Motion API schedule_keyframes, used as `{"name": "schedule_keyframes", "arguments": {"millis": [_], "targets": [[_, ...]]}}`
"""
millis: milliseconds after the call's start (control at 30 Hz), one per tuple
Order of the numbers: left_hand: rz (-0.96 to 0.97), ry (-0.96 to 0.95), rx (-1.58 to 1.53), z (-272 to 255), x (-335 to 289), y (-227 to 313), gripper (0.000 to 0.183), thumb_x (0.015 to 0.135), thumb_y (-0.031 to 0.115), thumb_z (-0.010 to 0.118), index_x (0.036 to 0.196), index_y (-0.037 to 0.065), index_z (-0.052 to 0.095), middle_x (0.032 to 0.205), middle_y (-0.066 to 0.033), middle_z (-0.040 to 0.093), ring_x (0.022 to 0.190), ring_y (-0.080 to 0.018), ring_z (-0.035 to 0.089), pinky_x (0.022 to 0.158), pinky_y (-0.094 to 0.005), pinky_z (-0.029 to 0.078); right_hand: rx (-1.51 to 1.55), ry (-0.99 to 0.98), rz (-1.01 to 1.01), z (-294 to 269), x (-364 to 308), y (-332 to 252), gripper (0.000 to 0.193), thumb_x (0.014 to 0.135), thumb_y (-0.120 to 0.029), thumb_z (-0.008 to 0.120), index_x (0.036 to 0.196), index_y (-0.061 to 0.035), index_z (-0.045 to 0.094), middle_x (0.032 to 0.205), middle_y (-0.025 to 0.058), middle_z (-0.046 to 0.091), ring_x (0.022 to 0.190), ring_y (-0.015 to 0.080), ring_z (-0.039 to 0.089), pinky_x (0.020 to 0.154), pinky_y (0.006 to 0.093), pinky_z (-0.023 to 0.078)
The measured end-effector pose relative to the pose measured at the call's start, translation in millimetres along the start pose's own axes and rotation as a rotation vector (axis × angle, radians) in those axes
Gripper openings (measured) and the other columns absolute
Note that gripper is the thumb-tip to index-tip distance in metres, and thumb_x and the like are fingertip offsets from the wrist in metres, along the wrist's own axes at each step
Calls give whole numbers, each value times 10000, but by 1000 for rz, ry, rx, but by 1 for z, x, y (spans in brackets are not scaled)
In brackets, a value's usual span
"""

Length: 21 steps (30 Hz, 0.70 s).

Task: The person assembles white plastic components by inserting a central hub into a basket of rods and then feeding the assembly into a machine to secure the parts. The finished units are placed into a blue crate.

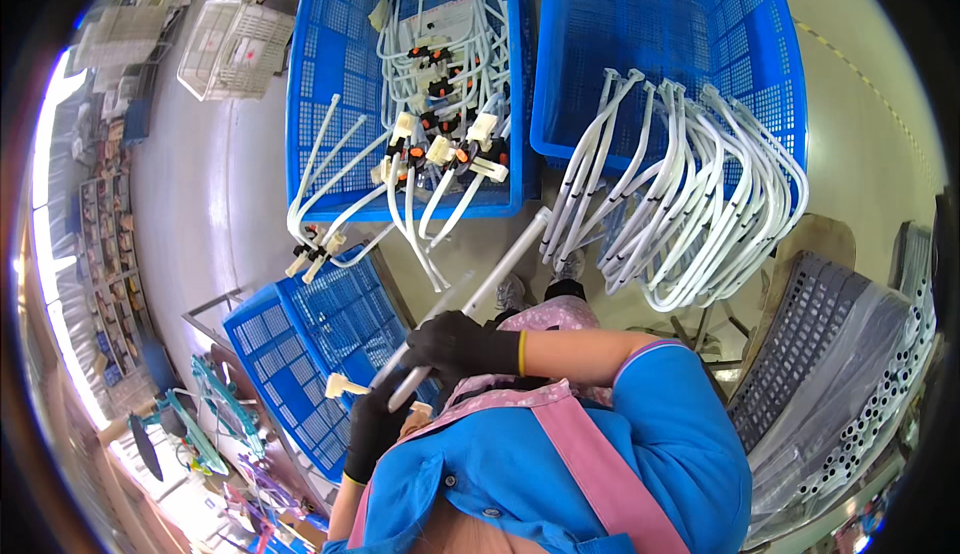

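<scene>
My right hand (452, 344), in a black glove, is closed around a white tube (508, 259) that slants from the upper right down to the left. Lower and to the left, my left hand (375, 432), gloved in black too, is curled near the tube's lower end; its fingers are partly hidden. A second, paler length of tube (440, 302), smeared by motion, runs beside the first; whether the two are joined I cannot tell. Next to my left hand a cream plastic fitting (343, 386) sticks out, and what bears it is hidden.
A blue crate (303, 84) ahead holds bent white tubes with black, orange and cream fittings (440, 152). Many bent white tubes (690, 194) hang over the near rim of another blue crate (790, 84). A smaller blue crate (262, 344) stands left; plastic-wrapped tubes (850, 434) lie right.
</scene>
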<state>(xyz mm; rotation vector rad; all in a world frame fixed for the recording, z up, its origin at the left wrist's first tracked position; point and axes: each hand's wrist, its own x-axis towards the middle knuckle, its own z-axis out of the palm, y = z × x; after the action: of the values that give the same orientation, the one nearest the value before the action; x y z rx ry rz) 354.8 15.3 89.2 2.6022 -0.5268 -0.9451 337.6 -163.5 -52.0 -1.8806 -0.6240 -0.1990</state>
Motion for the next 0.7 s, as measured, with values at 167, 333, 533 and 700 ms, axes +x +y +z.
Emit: {"name": "schedule_keyframes", "arguments": {"millis": [167, 333, 533, 700], "targets": [[-204, -43, -186, 12, -18, -54, 219, 813, 96, 687, 1029, 58, 679, 814, -148, 692, 722, -177, 661, 653, -311, 499, 150, 728, 786, -69, -90, 96, 242, 830, -234, 626, 1016, -79, 616, 970, 131, 635, 912, 324, 594, 836, 417, 439], [-295, -97, -315, 19, -27, -82, 257, 842, 104, 669, 1093, 52, 682, 833, -96, 698, 757, -133, 621, 691, -293, 482, -566, 955, 1303, -66, -166, 213, 350, 916, -347, 553, 933, 1, 587, 867, 218, 634, 827, 400, 618, 705, 467, 479], [-197, 24, -282, 9, -23, -93, 294, 828, 197, 675, 1061, 18, 678, 772, -62, 670, 672, -137, 592, 624, -302, 468, -472, 1218, 1320, -41, -154, 234, 451, 897, -447, 559, 929, -2, 625, 877, 246, 639, 861, 427, 605, 746, 493, 466], [-86, -20, -232, -8, -19, -117, 188, 874, 84, 624, 1040, 33, 698, 736, -74, 650, 655, -119, 601, 600, -281, 472, -463, 1410, 1147, -67, -155, 145, 429, 930, -424, 550, 885, -4, 621, 752, 222, 636, 727, 420, 610, 626, 443, 457]]}}
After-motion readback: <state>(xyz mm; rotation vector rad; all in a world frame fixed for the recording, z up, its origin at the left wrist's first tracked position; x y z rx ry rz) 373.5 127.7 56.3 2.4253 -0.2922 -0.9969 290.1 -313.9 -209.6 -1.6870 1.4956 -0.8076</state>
